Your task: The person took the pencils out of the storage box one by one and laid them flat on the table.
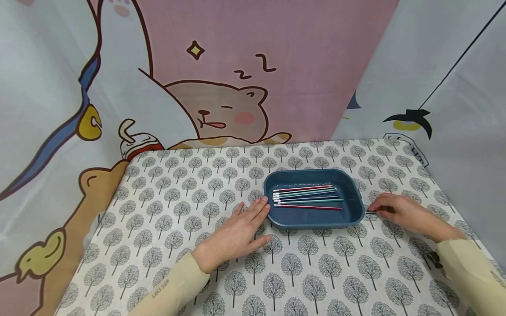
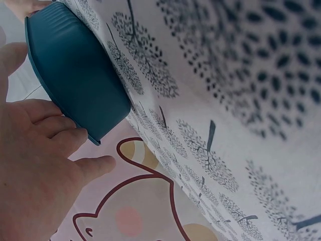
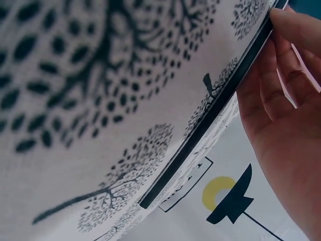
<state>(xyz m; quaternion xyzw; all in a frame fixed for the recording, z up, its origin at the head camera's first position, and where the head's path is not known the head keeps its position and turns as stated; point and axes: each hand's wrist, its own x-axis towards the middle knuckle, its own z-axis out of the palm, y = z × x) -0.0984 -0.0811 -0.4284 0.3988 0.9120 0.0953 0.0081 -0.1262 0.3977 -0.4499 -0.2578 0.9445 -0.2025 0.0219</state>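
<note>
A dark blue tray (image 1: 316,224) stands right of centre on the cloth, with several pencils (image 1: 304,193) lying side by side in it. Red, green and dark pencils have their white ends toward the left. My left hand (image 1: 237,232) is at the tray's left end, fingers extended, fingertips at the rim; the left wrist view shows them beside the tray's wall (image 2: 75,75). Just off the right end, my right hand (image 1: 407,213) pinches a slim dark pencil (image 3: 210,113) between thumb and fingers. It lies low along the cloth, one end near the tray.
A white cloth (image 1: 189,259) printed with grey trees covers the table. Behind it hangs a pink and white curtain (image 1: 308,66) with cartoon animals; more curtain closes off both sides. A small dark object (image 1: 435,259) shows by the right sleeve.
</note>
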